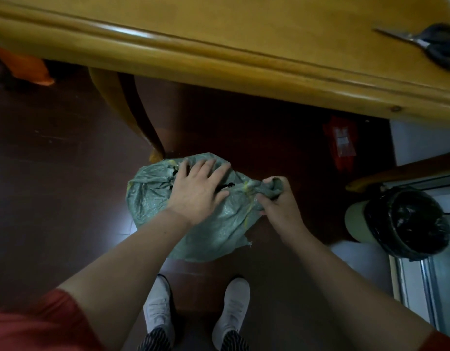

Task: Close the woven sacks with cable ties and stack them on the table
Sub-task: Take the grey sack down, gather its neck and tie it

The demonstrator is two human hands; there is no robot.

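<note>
A grey-green woven sack (213,231) with yellow stitching lies on the dark floor below the table, in front of my feet. My left hand (197,190) rests flat on the top of the sack with fingers spread. My right hand (278,201) grips the gathered, twisted neck of the sack at its right end. A black strip, perhaps a cable tie (227,185), shows on the sack between my hands; part of it is hidden under my left hand. The wooden table (219,46) runs across the top of the view.
Scissors (426,44) lie on the table at the far right. A curved table leg (132,115) stands just behind the sack. A red packet (341,143) lies on the floor to the right. A bin with a black liner (406,221) stands at the right.
</note>
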